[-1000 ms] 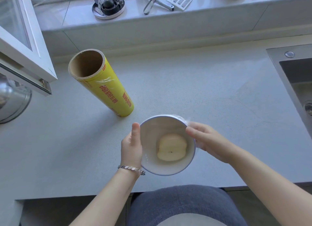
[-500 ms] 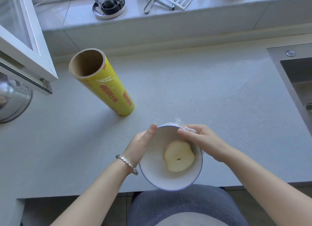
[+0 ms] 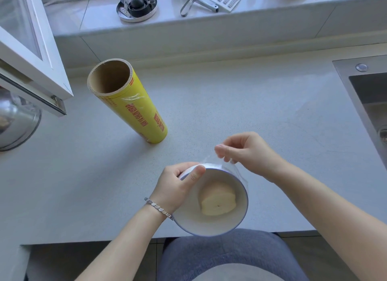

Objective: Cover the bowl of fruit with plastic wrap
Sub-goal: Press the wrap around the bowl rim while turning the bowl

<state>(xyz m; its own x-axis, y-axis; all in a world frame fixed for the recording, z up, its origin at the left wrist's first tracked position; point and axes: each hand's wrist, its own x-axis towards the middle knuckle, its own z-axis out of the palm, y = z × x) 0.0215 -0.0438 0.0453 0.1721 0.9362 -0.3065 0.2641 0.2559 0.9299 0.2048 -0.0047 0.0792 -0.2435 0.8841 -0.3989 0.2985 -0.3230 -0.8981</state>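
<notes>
The yellow roll [image 3: 134, 106] on the counter [image 3: 251, 113] bore red lettering, too blurred to read. The left hand [image 3: 176, 186] gripped the bowl [image 3: 211, 224] rim, while the right hand [image 3: 249, 153] pinched plastic wrap [image 3: 228, 165] above the far rim.

The right hand [image 3: 249, 155] has lifted off the far rim of the white blue-edged bowl [image 3: 211, 199], its fingers [image 3: 222, 153] now pinching clear plastic wrap [image 3: 228, 165] up beyond it; the left hand [image 3: 176, 188] has shifted its thumb over the far-left rim; the bowl has tilted nearer, overhanging the table [image 3: 83, 186] edge.
</notes>
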